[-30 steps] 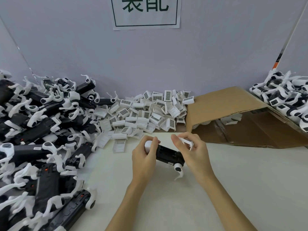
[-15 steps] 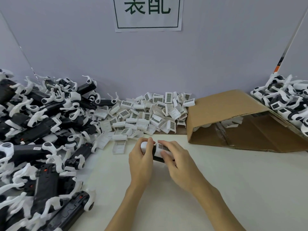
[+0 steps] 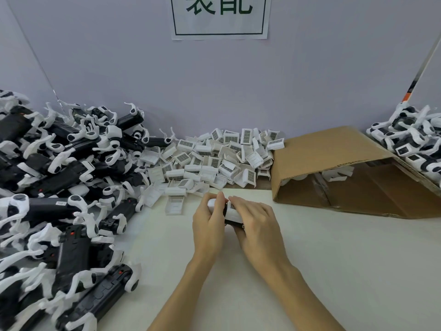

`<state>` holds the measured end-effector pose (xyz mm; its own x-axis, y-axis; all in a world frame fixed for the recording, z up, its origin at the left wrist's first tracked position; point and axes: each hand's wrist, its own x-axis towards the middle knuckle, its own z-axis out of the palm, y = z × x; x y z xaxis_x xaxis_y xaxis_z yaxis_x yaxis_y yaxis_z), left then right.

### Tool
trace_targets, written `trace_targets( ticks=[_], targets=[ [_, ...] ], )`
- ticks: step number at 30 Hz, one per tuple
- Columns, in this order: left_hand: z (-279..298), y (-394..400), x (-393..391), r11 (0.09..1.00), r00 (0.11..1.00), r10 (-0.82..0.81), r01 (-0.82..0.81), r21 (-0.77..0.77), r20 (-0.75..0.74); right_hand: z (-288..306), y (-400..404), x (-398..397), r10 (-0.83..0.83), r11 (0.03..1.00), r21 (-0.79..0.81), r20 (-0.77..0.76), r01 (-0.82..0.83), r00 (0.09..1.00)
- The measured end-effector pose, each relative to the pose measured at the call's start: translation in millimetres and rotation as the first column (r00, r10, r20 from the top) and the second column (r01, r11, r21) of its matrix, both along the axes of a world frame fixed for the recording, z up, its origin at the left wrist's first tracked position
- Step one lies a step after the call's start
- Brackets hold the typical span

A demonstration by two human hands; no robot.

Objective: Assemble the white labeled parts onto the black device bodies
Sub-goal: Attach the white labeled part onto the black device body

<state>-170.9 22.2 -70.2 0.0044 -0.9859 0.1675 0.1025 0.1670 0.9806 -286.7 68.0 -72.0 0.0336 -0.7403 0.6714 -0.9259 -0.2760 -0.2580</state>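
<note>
My left hand (image 3: pixel 207 225) grips the near-left end of a black device body (image 3: pixel 225 212) held just above the white table. My right hand (image 3: pixel 257 225) lies over the body and presses a white labeled part (image 3: pixel 232 211) onto it. Only slivers of the body and the part show between my fingers. A heap of white labeled parts (image 3: pixel 214 161) lies against the back wall. Several black device bodies (image 3: pixel 59 187) with white arms are piled at the left.
A brown cardboard box (image 3: pixel 334 158) lies on its side at the back right. More black-and-white devices (image 3: pixel 415 144) are stacked at the far right. A loose white part (image 3: pixel 175 205) sits just left of my hands. The white table (image 3: pixel 334 259) stretches to the right.
A second ago my right hand held the white part above the bare black body. It has since come down over the body and now covers it, pressing the part on.
</note>
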Motion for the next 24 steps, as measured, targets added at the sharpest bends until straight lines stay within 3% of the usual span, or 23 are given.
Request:
trace_targets(
  ticks=[6, 8, 10, 13, 16, 19, 21, 24],
  targets=[
    [1, 0, 3, 0.999, 1.0, 0.023, -0.022, 0.035, -0.011, 5, -4, -3, 0.05, 0.997, 0.056, -0.024, -0.049, 0.998],
    [1, 1, 6, 0.998, 0.998, 0.038, -0.035, -0.051, 0.048, 12, 1, -12, 0.157, 0.964, 0.187, 0.182, -0.191, 0.971],
    [3, 4, 8, 0.967, 0.992, 0.063, -0.033, -0.254, 0.11, 22, 8, -23, 0.215, 0.892, 0.277, 0.434, -0.357, 0.875],
    [4, 7, 12, 0.837, 0.969, 0.136, -0.002, -0.547, 0.205, 33, 18, -39, 0.192, 0.819, 0.304, 0.654, -0.487, 0.731],
    [4, 3, 14, 0.753, 0.929, 0.252, -0.013, -0.658, 0.269, 31, 16, -49, 0.165, 0.84, 0.365, 0.533, -0.401, 0.83],
    [3, -2, 17, 0.764, 0.883, 0.309, -0.009, -0.645, 0.353, 25, 12, -46, 0.138, 0.913, 0.253, 0.547, -0.32, 0.826],
    [4, -1, 17, 0.837, 0.891, 0.223, 0.034, -0.547, 0.396, 20, 9, -40, 0.137, 0.96, 0.171, 0.41, -0.224, 0.902],
    [7, -2, 18, 0.908, 0.949, 0.028, 0.107, -0.404, 0.314, 16, 7, -35, 0.135, 0.973, 0.147, 0.276, -0.18, 0.952]
  ],
)
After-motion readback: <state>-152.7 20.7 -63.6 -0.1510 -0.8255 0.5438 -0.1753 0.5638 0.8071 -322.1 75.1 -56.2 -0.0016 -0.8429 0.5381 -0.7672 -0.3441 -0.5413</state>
